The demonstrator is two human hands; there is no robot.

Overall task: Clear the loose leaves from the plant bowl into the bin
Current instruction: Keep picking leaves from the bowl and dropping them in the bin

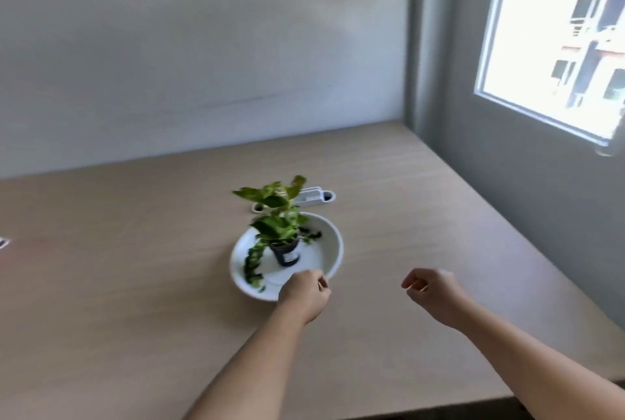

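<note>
A white plant bowl point(333, 245) sits on the wooden table, holding a small dark pot point(285, 254) with a green leafy plant point(275, 213). Loose leaves point(253, 267) lie in a dark-green heap along the bowl's left inside, and a few more loose leaves point(313, 235) lie at the back right. My left hand point(304, 294) hovers over the bowl's near rim with its fingers curled in; nothing shows in it. My right hand point(431, 291) hangs loosely curled above the table, to the right of the bowl and apart from it. No bin is in view.
A white cable-port fitting point(313, 198) is set in the table point(135, 284) just behind the bowl. The wall runs along the far edge, and a window point(554, 40) is on the right. The table's near edge shows at the bottom right.
</note>
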